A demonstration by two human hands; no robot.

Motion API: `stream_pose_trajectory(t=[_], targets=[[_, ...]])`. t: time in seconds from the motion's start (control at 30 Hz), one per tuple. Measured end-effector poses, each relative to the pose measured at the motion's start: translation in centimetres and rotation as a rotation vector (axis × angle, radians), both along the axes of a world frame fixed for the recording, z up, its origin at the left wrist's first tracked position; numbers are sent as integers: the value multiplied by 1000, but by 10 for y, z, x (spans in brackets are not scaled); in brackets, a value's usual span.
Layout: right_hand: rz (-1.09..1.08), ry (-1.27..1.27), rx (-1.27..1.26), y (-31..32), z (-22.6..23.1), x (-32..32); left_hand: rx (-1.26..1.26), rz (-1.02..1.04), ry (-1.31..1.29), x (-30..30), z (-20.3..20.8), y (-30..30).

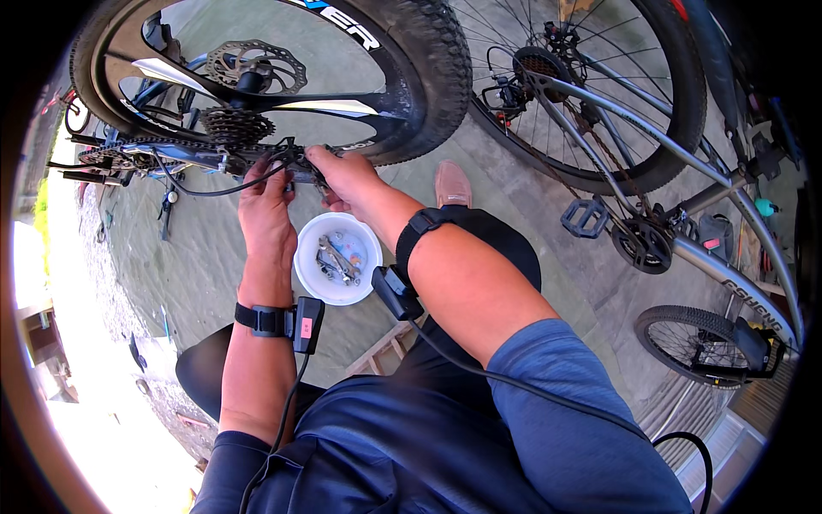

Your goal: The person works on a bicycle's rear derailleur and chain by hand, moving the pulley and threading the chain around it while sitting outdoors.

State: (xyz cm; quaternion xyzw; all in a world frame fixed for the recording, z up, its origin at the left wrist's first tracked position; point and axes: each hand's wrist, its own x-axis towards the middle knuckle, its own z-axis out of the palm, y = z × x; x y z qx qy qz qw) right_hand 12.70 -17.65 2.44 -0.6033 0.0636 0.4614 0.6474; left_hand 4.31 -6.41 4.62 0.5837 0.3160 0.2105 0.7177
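My left hand (267, 195) reaches up to a bicycle's rear end, its thumb and fingertips pinched together beside the black rear derailleur (294, 154). What sits between those fingertips is too small to make out. My right hand (344, 178) closes around the derailleur's right side, thumb on top and fingers curled beneath. A black cable (201, 194) loops from the frame toward my left fingers. Just above lies the cassette (237, 126) on a thick-spoked wheel with a black tire (432, 77), and a brake disc (257, 67) shows beyond it.
Below my hands stands a white bucket (373, 248) holding wrenches (339, 259) and small metal parts. A second bicycle, with a silver-grey frame (629, 120) and black pedal (586, 218), fills the right side. Black straps with boxes and cables (454, 360) sit on both my forearms.
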Motion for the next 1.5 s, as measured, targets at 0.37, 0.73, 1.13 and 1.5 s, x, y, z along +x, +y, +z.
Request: stream_pose_trajectory(t=[0.37, 0.73, 1.13, 1.5], targets=[[-15, -68, -91, 3, -5, 0, 127, 17, 49, 6, -1, -1], [12, 23, -25, 3, -10, -1, 177, 61, 67, 6, 5, -4], [15, 128, 14, -2, -10, -4, 78, 82, -44, 5, -1, -1], [9, 92, -23, 2, -18, -6, 139, 79, 60, 2, -4, 3]])
